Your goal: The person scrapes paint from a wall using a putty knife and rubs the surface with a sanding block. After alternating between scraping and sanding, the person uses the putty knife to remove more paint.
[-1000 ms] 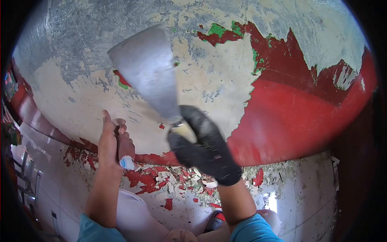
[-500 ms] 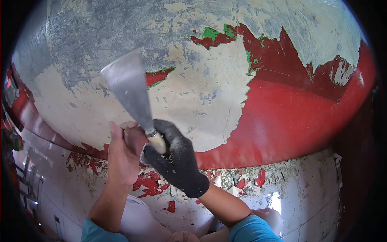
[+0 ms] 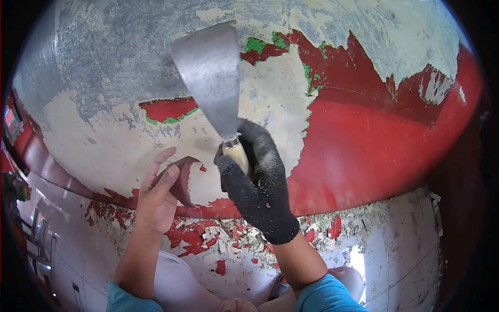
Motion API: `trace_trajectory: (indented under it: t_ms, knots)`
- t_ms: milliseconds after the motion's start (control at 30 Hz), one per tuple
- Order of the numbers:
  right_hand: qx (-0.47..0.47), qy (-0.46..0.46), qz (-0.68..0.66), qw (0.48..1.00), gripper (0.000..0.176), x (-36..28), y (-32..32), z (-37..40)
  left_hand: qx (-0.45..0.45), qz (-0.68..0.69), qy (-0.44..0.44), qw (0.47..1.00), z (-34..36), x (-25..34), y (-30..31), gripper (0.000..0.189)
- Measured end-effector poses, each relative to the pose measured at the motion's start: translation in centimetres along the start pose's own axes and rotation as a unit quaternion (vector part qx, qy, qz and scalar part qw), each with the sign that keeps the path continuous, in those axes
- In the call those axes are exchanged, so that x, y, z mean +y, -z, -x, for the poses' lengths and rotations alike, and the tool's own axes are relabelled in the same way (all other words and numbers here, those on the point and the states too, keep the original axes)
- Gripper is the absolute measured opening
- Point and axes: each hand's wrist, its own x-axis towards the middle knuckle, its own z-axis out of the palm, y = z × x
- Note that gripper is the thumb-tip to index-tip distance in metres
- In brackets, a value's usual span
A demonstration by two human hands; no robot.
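Observation:
My right hand, in a black glove dusted with flakes, is closed round the pale handle of a wide metal scraper. The blade points up and lies over the grey and cream part of a large rounded surface. My bare left hand pinches a dark red peeled flake between thumb and fingers, near the lower edge of the cream area. Above it, a red patch with a green rim shows in the cream coat.
Red and pale paint chips litter the white tiled floor under the curved lower edge. My legs are at the bottom. Metal rails stand at the far left.
My right hand has moved up and to the right with the scraper, away from my left hand. The dark red flake now shows plainly in my left hand, and the red patch is more exposed to view.

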Motion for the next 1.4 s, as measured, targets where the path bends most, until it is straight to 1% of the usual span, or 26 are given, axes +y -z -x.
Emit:
trace_trajectory:
  t_ms: [33, 100, 133, 200, 233, 267, 300, 333, 367, 400, 500, 667, 733, 767, 833, 867, 933, 967, 1000, 1067, 1167, 1200, 1267, 1300, 1333, 1400]
  knots:
    - [0.0, 0.021, 0.002, 1.0, 0.044, -0.1, 0.3, 0.0, -0.002, -0.001, 0.0, 1.0, -0.1, -0.1, 0.2, 0.034]
    - [0.001, 0.028, 0.004, 1.0, 0.044, -1.0, 0.7, -0.1, -0.098, -0.067, 0.036, 0.992, -0.6, -0.5, 1.1, 0.033]
    - [0.0, 0.033, 0.007, 0.999, 0.045, -1.4, 0.9, -0.2, -0.1, -0.068, 0.037, 0.992, -0.9, -0.6, 1.4, 0.033]
    - [0.001, 0.04, 0.029, 0.999, 0.045, -2.3, 1.6, -0.4, -0.181, -0.11, 0.087, 0.973, -1.5, -0.6, 1.6, 0.032]
    - [-0.017, -0.001, 0.027, 0.999, 0.045, -3.5, 1.8, -0.3, -0.154, -0.191, 0.082, 0.966, -1.0, 0.1, 0.1, 0.025]
    - [-0.036, -0.042, 0.024, 0.998, 0.046, -4.2, 2.1, -0.3, -0.153, -0.191, 0.081, 0.966, -1.2, 0.5, -0.8, 0.025]
    - [-0.038, -0.042, 0.025, 0.998, 0.046, -4.1, 2.3, -0.4, -0.184, -0.3, 0.007, 0.936, -1.6, 0.8, -1.5, 0.024]
    - [-0.036, 0.002, 0.062, 0.997, 0.046, -3.7, 2.5, -0.4, -0.211, -0.404, -0.067, 0.888, -1.8, 1.0, -2.1, 0.023]
    - [-0.034, 0.045, 0.099, 0.993, 0.046, -3.6, 2.7, -0.4, -0.22, -0.376, -0.111, 0.893, -2.0, 1.0, -2.8, 0.029]
    - [-0.034, 0.046, 0.1, 0.993, 0.046, -3.8, 3.0, -0.5, -0.222, -0.375, -0.112, 0.893, -2.2, 1.4, -3.6, 0.029]
    - [-0.043, 0.049, 0.136, 0.989, 0.05, -5.6, 3.4, -1.0, -0.194, -0.392, -0.239, 0.867, -3.5, 2.6, -5.6, 0.042]
    - [-0.078, 0.02, 0.188, 0.979, 0.056, -8.2, 4.7, -1.5, -0.203, -0.299, -0.203, 0.91, -3.3, 2.5, -8.7, 0.043]
    - [-0.019, -0.057, 0.138, 0.989, 0.056, -8.7, 4.7, -0.4, -0.184, -0.196, -0.198, 0.943, -3.4, 1.3, -9.8, 0.044]
    - [0.024, -0.046, 0.092, 0.994, 0.056, -8.0, 4.3, 0.1, -0.181, -0.193, -0.195, 0.944, -3.4, 1.0, -10.2, 0.044]
    - [0.035, -0.046, 0.106, 0.993, 0.056, -6.6, 4.8, 1.3, -0.216, -0.105, -0.078, 0.968, -3.5, 0.5, -10.9, 0.044]
    - [0.047, -0.044, 0.119, 0.991, 0.056, -6.1, 5.0, 1.9, -0.231, -0.096, -0.064, 0.966, -3.4, 0.1, -11.1, 0.043]
    - [0.071, -0.05, 0.142, 0.986, 0.056, -6.0, 5.0, 2.9, -0.255, -0.174, -0.06, 0.949, -3.8, -0.6, -11.2, 0.042]
    - [0.09, -0.092, 0.115, 0.985, 0.057, -6.3, 5.2, 3.3, -0.26, -0.202, -0.05, 0.943, -3.8, -0.8, -11.3, 0.029]
    - [0.111, -0.133, 0.088, 0.981, 0.058, -6.5, 5.4, 3.6, -0.26, -0.195, -0.043, 0.945, -3.8, -1.2, -11.5, 0.029]
    - [0.116, -0.128, 0.084, 0.981, 0.059, -6.3, 5.6, 3.8, -0.271, -0.169, -0.015, 0.947, -3.8, -1.7, -11.9, 0.029]
    - [0.125, -0.018, 0.102, 0.987, 0.054, -4.7, 5.8, 4.4, -0.271, -0.178, -0.053, 0.945, -3.9, -2.6, -12.3, 0.03]
    - [0.123, -0.018, 0.101, 0.987, 0.054, -4.7, 5.9, 4.5, -0.272, -0.188, -0.073, 0.941, -4.0, -2.9, -12.4, 0.03]
    - [0.142, -0.102, 0.136, 0.975, 0.052, -4.9, 6.5, 4.9, -0.263, -0.203, -0.055, 0.942, -3.9, -3.1, -12.6, 0.029]
    - [0.137, -0.112, 0.127, 0.976, 0.051, -4.9, 7.0, 5.1, -0.266, -0.208, -0.078, 0.938, -4.1, -3.4, -12.7, 0.029]
    - [0.136, -0.114, 0.126, 0.976, 0.051, -4.4, 7.3, 5.2, -0.27, -0.213, -0.101, 0.934, -4.1, -3.7, -12.8, 0.029]
    - [0.144, -0.042, 0.241, 0.959, 0.052, -3.4, 7.9, 5.1, -0.276, -0.185, -0.095, 0.938, -3.8, -3.3, -13.0, 0.029]
